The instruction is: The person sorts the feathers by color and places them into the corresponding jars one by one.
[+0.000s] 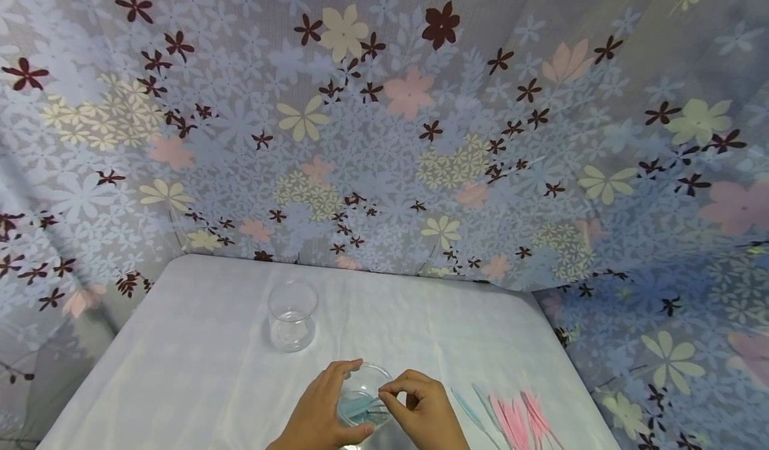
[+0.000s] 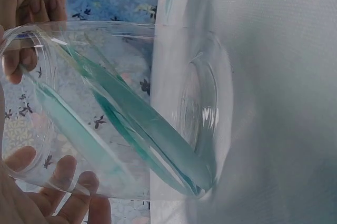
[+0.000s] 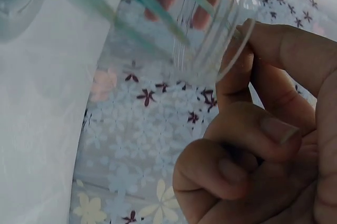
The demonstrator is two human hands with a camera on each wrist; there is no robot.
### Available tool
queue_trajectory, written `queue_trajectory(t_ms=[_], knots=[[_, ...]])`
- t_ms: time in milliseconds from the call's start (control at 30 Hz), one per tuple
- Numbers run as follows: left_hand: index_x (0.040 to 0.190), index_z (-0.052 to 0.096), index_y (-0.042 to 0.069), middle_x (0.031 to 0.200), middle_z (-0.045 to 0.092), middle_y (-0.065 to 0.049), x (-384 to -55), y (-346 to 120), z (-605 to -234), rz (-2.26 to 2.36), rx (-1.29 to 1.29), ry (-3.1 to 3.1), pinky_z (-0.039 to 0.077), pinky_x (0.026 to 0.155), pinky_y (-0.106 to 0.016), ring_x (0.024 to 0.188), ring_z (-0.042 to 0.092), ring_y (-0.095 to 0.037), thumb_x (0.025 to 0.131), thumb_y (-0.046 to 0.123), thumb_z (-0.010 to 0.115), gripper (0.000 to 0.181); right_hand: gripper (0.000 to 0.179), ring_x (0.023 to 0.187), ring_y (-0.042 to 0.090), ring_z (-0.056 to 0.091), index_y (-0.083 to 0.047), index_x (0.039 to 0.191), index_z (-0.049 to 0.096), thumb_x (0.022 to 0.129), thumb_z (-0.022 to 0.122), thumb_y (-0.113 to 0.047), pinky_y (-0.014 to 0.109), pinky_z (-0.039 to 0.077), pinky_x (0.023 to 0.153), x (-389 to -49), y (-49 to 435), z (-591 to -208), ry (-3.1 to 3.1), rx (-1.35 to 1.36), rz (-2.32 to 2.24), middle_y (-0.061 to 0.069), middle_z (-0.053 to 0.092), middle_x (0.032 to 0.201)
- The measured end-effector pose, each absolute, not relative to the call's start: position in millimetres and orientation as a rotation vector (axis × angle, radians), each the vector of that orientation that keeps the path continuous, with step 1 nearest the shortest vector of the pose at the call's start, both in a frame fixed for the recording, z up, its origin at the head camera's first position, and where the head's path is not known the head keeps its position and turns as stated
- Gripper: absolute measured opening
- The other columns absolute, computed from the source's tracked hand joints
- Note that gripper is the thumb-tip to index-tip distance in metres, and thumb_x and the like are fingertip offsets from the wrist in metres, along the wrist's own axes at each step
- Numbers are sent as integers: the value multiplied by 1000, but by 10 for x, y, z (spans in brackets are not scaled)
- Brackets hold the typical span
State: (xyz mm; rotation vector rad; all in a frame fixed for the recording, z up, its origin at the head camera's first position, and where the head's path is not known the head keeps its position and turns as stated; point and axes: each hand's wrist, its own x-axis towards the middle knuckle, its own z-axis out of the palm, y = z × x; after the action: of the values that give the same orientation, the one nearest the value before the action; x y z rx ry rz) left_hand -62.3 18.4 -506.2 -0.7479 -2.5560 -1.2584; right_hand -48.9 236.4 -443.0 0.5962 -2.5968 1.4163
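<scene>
My left hand [image 1: 321,406] holds a clear round jar [image 1: 374,374] near the table's front, fingers and thumb round its sides. Inside the jar lean several teal feather-like pieces [image 2: 150,121], pale stems up toward the mouth. With thumb and forefinger, my right hand [image 1: 423,406] pinches the thin stem of another teal feather-like piece [image 2: 81,134] at the rim. That piece's broad part hangs within the jar. In the right wrist view, the remaining right fingers [image 3: 253,129] are curled in toward the palm.
A second clear jar [image 1: 292,326] stands farther back on the white-covered table [image 1: 198,343]. To the right of my hands lie pale blue slender pieces [image 1: 471,410] and pink ones [image 1: 510,420] in bunches. A flowered cloth [image 1: 384,136] hangs behind the table.
</scene>
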Motion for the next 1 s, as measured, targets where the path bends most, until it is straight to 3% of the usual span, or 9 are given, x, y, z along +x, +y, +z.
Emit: queue_trajectory(t_ms=[233, 567, 867, 1000], knots=[[150, 36, 30, 130, 56, 6, -622, 190, -5066, -1272, -781, -2536, 55, 80, -39, 108, 62, -21, 80, 57, 78, 86, 5, 57, -7, 42, -26, 94, 78, 92, 74, -23, 17, 41, 47, -514, 2239, -4436, -2538, 732, 1387, -14, 68, 84], [150, 35, 31, 131, 56, 7, -609, 175, -5062, -1261, -760, -2539, 55, 82, -40, 109, 62, -20, 79, 60, 77, 88, 5, 68, -4, 54, -27, 93, 79, 92, 74, -28, 18, 45, 54, -508, 2161, -4417, -2626, 712, 1320, -19, 67, 84], [149, 38, 31, 131, 57, 8, -610, 186, -5093, -1294, -749, -2506, 55, 83, -36, 107, 62, -18, 79, 68, 72, 86, 12, 74, -5, 59, -15, 92, 81, 92, 74, -25, 23, 54, 67, -470, 2135, -4397, -2743, 690, 1219, -21, 65, 82], [148, 37, 34, 132, 57, 8, -611, 186, -5102, -1320, -738, -2509, 55, 83, -36, 107, 62, -18, 78, 68, 73, 87, 10, 72, -6, 58, -15, 91, 81, 91, 75, -23, 21, 53, 65, -458, 2116, -4388, -2756, 680, 1197, -21, 65, 81]])
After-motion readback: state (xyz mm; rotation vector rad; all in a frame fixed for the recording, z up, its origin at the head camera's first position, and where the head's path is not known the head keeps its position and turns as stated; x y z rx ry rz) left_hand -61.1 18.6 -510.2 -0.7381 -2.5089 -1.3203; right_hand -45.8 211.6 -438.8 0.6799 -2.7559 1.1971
